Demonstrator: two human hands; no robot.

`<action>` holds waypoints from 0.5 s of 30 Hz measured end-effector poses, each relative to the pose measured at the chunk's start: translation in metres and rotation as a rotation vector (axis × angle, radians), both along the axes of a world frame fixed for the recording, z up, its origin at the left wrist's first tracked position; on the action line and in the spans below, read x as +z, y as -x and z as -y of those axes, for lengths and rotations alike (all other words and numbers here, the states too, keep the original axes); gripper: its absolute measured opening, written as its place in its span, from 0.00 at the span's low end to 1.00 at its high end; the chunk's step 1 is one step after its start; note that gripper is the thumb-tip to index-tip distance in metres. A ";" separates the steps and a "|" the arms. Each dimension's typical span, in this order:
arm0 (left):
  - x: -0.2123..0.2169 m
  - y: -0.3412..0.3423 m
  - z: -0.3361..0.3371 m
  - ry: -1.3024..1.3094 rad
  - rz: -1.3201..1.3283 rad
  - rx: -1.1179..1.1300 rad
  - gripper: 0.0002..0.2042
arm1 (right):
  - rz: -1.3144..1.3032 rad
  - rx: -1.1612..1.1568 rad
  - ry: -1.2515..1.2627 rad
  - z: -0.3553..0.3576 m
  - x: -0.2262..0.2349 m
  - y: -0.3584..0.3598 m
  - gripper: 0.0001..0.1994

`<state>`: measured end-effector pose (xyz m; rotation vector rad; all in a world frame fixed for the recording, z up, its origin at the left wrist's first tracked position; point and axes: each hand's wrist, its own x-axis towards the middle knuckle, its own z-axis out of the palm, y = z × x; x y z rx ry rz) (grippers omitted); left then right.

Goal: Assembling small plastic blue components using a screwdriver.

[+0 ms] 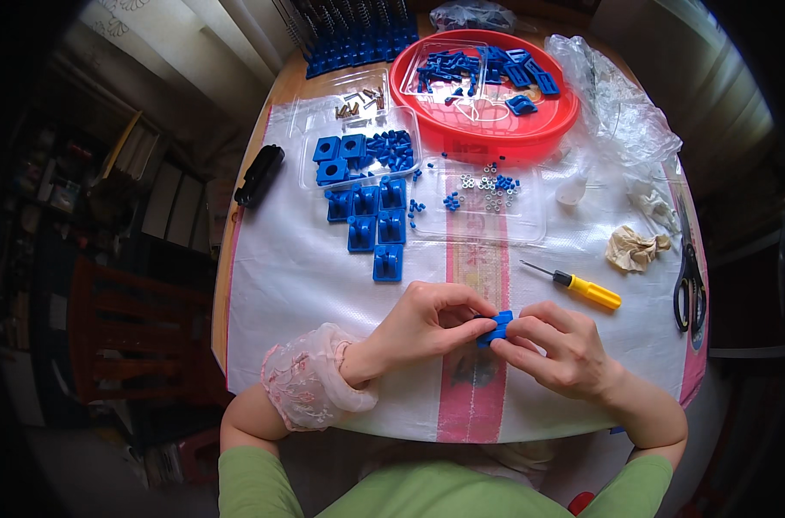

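Observation:
Between my two hands, over the pink stripe near the table's front, is a small blue plastic part (498, 328). My left hand (435, 319) pinches it from the left with thumb and forefinger. From the right, the fingers of my right hand (561, 345) close on the same part and cover much of it. Several blue square blocks with rounded tops (388, 262) stand in a stepped group beyond my left hand. A screwdriver with a yellow handle (594, 293) lies beyond my right hand, its tip pointing left.
A red basin (530, 128) holds blue parts and a clear tray. Clear trays (530, 226) carry blue pegs, white rings and brass-coloured pieces (349, 110). Black scissors (689, 285), crumpled paper (637, 249) and plastic wrap (617, 112) lie right. A black case (259, 175) sits left.

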<state>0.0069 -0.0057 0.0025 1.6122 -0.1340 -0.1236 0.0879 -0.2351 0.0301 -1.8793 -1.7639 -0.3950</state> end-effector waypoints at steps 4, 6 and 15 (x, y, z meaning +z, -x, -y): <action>0.000 0.000 0.000 -0.018 0.014 -0.004 0.07 | 0.003 -0.022 0.001 0.000 0.001 0.000 0.12; 0.000 0.000 0.000 -0.022 0.023 -0.006 0.07 | 0.006 -0.019 -0.004 0.000 0.000 0.001 0.12; 0.003 0.000 -0.002 -0.035 -0.047 -0.027 0.07 | 0.015 0.002 0.004 -0.001 0.000 0.000 0.13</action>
